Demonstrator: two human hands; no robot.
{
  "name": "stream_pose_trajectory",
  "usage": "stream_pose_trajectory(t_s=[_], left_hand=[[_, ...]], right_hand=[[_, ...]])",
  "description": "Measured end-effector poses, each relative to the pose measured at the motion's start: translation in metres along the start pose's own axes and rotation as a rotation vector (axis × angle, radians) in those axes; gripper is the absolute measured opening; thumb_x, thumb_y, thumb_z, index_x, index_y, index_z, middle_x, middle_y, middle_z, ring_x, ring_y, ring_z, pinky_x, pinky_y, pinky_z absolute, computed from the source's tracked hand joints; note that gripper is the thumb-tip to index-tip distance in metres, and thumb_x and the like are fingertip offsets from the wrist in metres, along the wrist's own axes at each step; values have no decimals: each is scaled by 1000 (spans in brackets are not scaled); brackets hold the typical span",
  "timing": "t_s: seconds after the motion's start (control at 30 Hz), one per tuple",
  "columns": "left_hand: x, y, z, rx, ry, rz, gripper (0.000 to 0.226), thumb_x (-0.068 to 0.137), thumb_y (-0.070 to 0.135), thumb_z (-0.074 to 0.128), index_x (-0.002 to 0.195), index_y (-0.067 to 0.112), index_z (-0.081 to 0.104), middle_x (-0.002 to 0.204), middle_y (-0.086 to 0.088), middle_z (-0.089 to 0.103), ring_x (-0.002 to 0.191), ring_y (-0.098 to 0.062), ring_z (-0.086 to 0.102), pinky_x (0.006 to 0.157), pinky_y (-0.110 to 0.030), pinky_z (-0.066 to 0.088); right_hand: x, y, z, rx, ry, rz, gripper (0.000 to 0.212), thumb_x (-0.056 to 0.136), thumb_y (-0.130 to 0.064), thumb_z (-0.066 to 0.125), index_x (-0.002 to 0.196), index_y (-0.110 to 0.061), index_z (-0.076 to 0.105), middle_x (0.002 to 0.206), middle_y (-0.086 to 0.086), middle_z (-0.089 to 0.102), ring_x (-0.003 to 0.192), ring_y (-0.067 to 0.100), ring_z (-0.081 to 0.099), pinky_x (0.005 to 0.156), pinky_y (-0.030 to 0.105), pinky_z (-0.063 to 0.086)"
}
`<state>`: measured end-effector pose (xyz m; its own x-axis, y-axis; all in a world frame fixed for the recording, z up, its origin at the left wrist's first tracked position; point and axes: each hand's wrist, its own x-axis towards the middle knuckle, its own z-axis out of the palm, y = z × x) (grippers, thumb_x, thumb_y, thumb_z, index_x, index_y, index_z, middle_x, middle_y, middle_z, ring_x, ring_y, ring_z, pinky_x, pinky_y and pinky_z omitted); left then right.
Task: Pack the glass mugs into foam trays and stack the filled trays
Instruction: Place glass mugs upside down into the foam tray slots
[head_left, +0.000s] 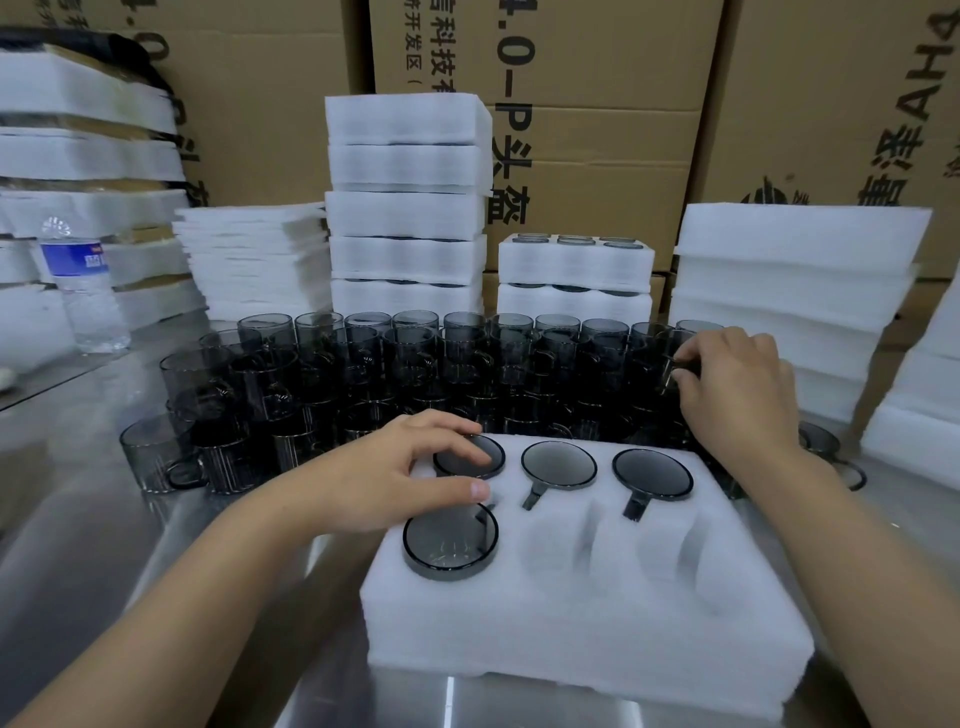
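On the steel table (104, 519) right in front of the person sits a white foam tray (587, 623) with six pockets; its back row holds three smoky glass mugs (558, 464) with their handles in the slots, a fourth mug (449, 540) fills the front-left pocket, and the other two front pockets (556, 540) are bare foam. The left hand (400, 467) lies on the tray's left end, fingers spread and fairly straight, fingertips touching the rim of the back-left mug and the thumb reaching towards the front-left one. The right hand (737, 384) is out at the right end of the crowd of loose mugs (395, 364) just behind the tray, thumb and fingers pinching the handle of an end mug (660, 358). Behind the loose mugs stand a tall stack of filled trays (408, 208) and a shorter stack (574, 280), with flat foam sheets (254, 260) and a water bottle (85, 286) to the left, and cardboard boxes (597, 104) at the back
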<state>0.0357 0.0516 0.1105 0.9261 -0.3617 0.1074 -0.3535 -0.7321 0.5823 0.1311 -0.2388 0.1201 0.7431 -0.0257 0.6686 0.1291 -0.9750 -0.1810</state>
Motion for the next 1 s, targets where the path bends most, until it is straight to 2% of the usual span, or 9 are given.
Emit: stream_pose_trajectory(t_s=[0.2, 0.4, 0.53, 0.6, 0.67, 0.73, 0.8, 0.9, 1.0], left_hand=[[0, 0, -1, -10, -5, -10, 49, 56, 83, 53, 99, 62, 58, 122, 51, 36, 125, 16, 29, 108, -25, 26], [-1, 2, -2, -35, -1, -2, 47, 54, 82, 52, 96, 61, 61, 123, 48, 38, 121, 20, 31, 103, -20, 26], [-1, 3, -2, -32, 14, 0, 51, 57, 78, 53, 102, 57, 60, 127, 43, 40, 122, 19, 32, 102, -19, 26], [-1, 2, -3, -18, 16, -1, 52, 58, 79, 52, 104, 56, 59, 128, 42, 40, 124, 17, 32, 104, -20, 25], [-1, 3, -2, -13, 35, 6, 54, 59, 77, 52, 106, 53, 59, 128, 39, 43, 122, 17, 33, 102, -16, 25], [0, 4, 1, -33, 120, 16, 51, 61, 75, 54, 106, 51, 60, 122, 33, 50, 115, 18, 40, 97, -12, 31], [2, 6, 5, -103, 288, 9, 45, 67, 73, 57, 105, 49, 60, 111, 28, 60, 106, 15, 50, 91, -15, 39], [5, 10, 10, -297, 507, 18, 37, 71, 66, 62, 103, 48, 62, 101, 28, 68, 98, 10, 60, 83, -18, 45], [8, 14, 14, -483, 623, 36, 28, 71, 56, 69, 97, 45, 70, 98, 24, 70, 95, 7, 63, 81, -18, 45]], right_hand=[[4, -9, -15, 14, 51, -19, 15, 91, -15, 56, 104, -10, 60, 108, 14, 59, 104, 35, 44, 83, 42, 32], [-3, -44, -45, 330, 142, -179, 9, 90, -18, 58, 99, -16, 58, 99, -1, 55, 101, 25, 41, 84, 36, 30], [-19, -69, -55, 552, 82, -339, 14, 89, -16, 61, 91, -25, 50, 86, -14, 46, 90, 9, 34, 80, 27, 30], [-27, -78, -54, 666, 4, -368, 13, 89, -15, 61, 90, -24, 51, 84, -20, 46, 86, 6, 36, 77, 17, 31], [-34, -83, -50, 750, -76, -384, 11, 89, -14, 61, 90, -22, 54, 85, -21, 48, 85, 0, 38, 77, 9, 31], [-38, -85, -45, 794, -151, -412, 11, 89, -12, 62, 90, -20, 55, 85, -19, 49, 89, -3, 40, 78, 7, 30], [-40, -85, -42, 774, -184, -471, 9, 88, -10, 62, 91, -17, 57, 86, -17, 49, 89, 1, 40, 79, 8, 30], [-40, -84, -40, 675, -138, -599, 8, 87, -8, 64, 92, -12, 60, 89, -11, 51, 88, 10, 39, 81, 13, 31], [-42, -85, -41, 583, -56, -719, 8, 84, -8, 66, 92, -9, 63, 91, -2, 57, 86, 17, 44, 79, 24, 37]])
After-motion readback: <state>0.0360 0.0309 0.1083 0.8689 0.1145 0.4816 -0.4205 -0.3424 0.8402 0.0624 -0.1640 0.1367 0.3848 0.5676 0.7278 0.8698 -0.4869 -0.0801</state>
